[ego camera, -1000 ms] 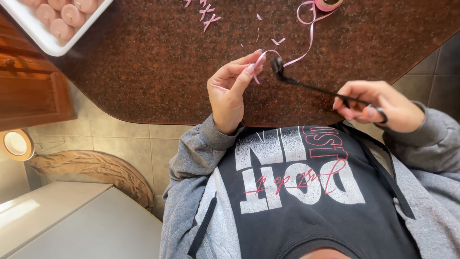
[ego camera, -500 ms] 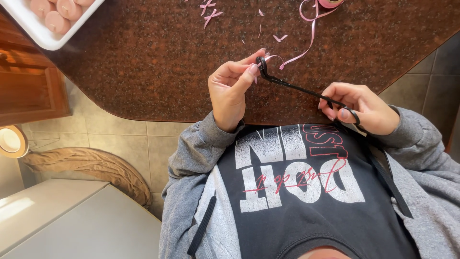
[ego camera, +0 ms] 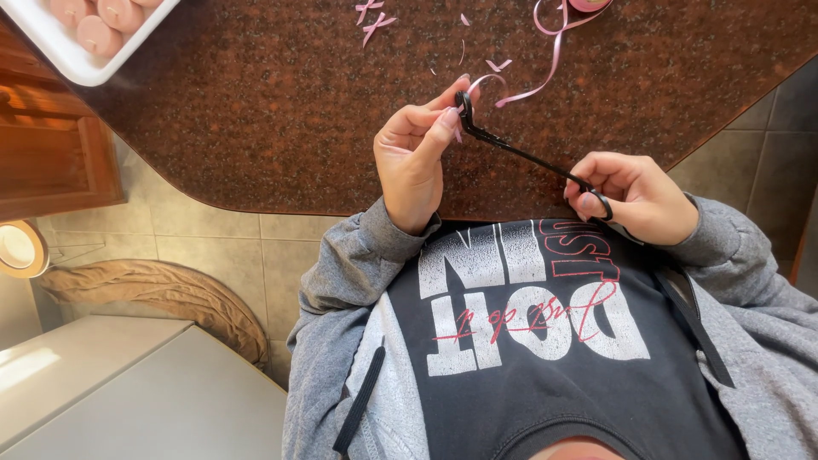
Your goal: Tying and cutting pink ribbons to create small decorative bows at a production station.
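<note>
My left hand (ego camera: 413, 158) pinches the end of a thin pink ribbon (ego camera: 552, 60) between thumb and fingers, just above the brown speckled countertop (ego camera: 256, 111). The far end of a slim black scissors-like tool (ego camera: 520, 152) touches those fingertips, where the ribbon curls into a small loop. My right hand (ego camera: 643, 198) grips the tool's ring handle close to my chest. The ribbon runs up to a pink spool (ego camera: 588, 4) at the counter's far edge.
Small cut pink ribbon pieces (ego camera: 372, 15) lie on the counter. A white tray (ego camera: 68, 64) with round pink items sits at the top left. A wooden cabinet (ego camera: 51, 153), tiled floor and a white surface (ego camera: 128, 400) lie below left.
Both hands have drifted slightly left and toward my body. My right hand has shifted along the tool's handle. The ribbon loop stays at my left fingertips.
</note>
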